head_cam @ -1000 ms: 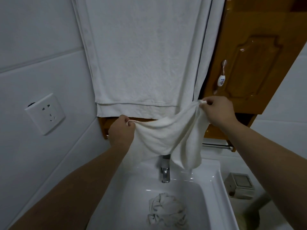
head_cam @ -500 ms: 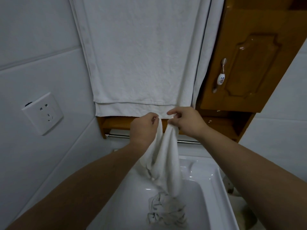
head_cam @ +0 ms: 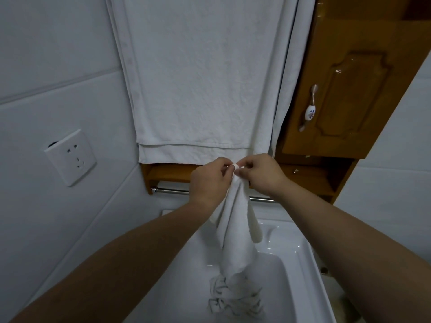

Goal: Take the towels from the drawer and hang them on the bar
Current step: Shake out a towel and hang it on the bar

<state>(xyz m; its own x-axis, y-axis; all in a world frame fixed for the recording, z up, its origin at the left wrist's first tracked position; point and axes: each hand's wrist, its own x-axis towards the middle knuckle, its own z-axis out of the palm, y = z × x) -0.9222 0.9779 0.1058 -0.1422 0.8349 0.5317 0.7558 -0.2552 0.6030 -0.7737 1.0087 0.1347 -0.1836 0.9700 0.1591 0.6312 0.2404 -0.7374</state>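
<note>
The small white towel (head_cam: 235,229) hangs bunched in front of the bar (head_cam: 171,191), with its lower end over a crumpled cloth (head_cam: 233,301) in the sink (head_cam: 300,264). The left grip (head_cam: 208,180) and right grip (head_cam: 261,174), close together, both pinch its top edge. A large white towel (head_cam: 203,78) hangs above, beside a wooden cabinet (head_cam: 349,89).
</note>
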